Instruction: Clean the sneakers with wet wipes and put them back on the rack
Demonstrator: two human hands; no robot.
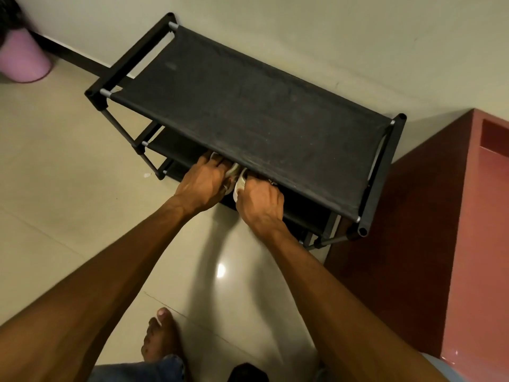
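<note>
White sneakers [237, 183] sit right between the two hands. The left hand [202, 183] has its fingers bent over the top of the left sneaker [232, 170]. The right hand [260, 201] is curled round the heel end of the right sneaker [239, 189]. The fingertips go in under black cloth, so I cannot see how tight each hold is.

Both shoes lie side by side and look like they touch. Their heels point back at the hands. Their toes point away, in under the top shelf [248, 106] of the rack [96, 96]. So the long way of each shoe runs straight out from the arms, front to back. Each hand is on its own shoe, and the left hand reaches in a little deeper.

The shoes seem to rest on the middle shelf [173, 143], which runs off to the left of the hands. I think the next move goes along that same line: a pull straight back, or a push straight in. I cannot tell which. No wipes show.

Far to the left of the hands is a pink bin [22, 59]. To the right is a red block [413, 244]. Back behind the hands, by the person, a bare foot [162, 337] stands on the shiny floor [82, 188].
</note>
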